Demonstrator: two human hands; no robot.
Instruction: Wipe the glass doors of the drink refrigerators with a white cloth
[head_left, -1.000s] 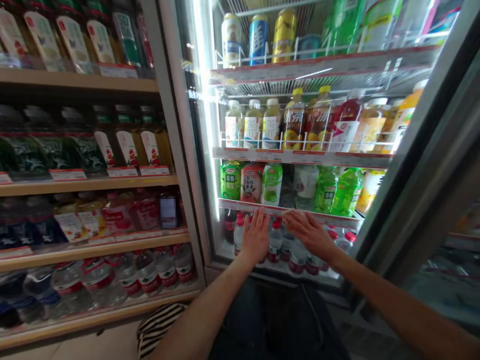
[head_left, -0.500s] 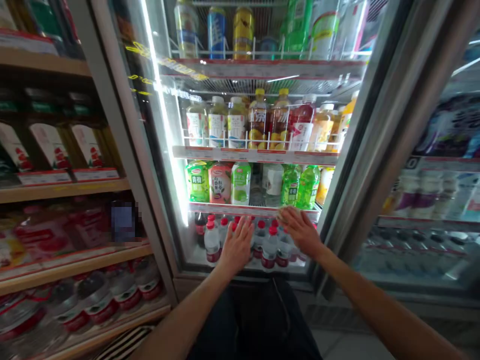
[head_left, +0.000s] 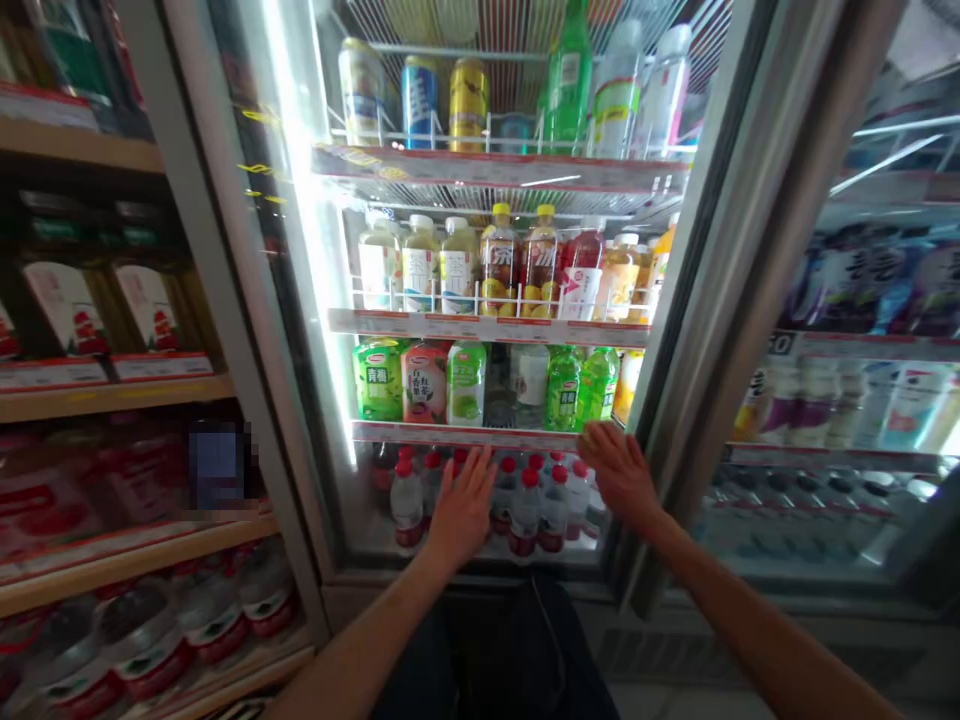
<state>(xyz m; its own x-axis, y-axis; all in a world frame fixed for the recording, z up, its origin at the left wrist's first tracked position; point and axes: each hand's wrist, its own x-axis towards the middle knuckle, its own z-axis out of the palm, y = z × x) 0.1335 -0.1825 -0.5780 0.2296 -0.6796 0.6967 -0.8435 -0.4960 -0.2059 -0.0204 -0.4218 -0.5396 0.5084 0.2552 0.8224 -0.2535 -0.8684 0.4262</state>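
Note:
My left hand (head_left: 461, 510) is open, fingers stretched upward, in front of the red-capped bottles (head_left: 525, 512) on the cooler's bottom level. Whether it touches the glass I cannot tell. My right hand (head_left: 619, 468) is farther right, near the end of the shelf edge (head_left: 480, 435), its fingers pressed over a pale crumpled cloth that is now nearly hidden under them. Just above the hands stand green drink bottles (head_left: 564, 390), a pink bottle (head_left: 425, 385) and a clear bottle with a white label (head_left: 529, 375).
The cooler's metal door frame (head_left: 757, 250) runs along the right, with another drinks cooler (head_left: 847, 400) beyond it. At left, wooden shelves (head_left: 112, 395) carry bottles. Tea and juice bottles (head_left: 499, 260) and cans (head_left: 469, 105) fill the upper cooler shelves. My dark-clothed legs show below.
The view has shifted, showing more of the top shelf. My right hand has moved right and slightly down along the shelf edge. My left hand stays spread before the bottom bottles.

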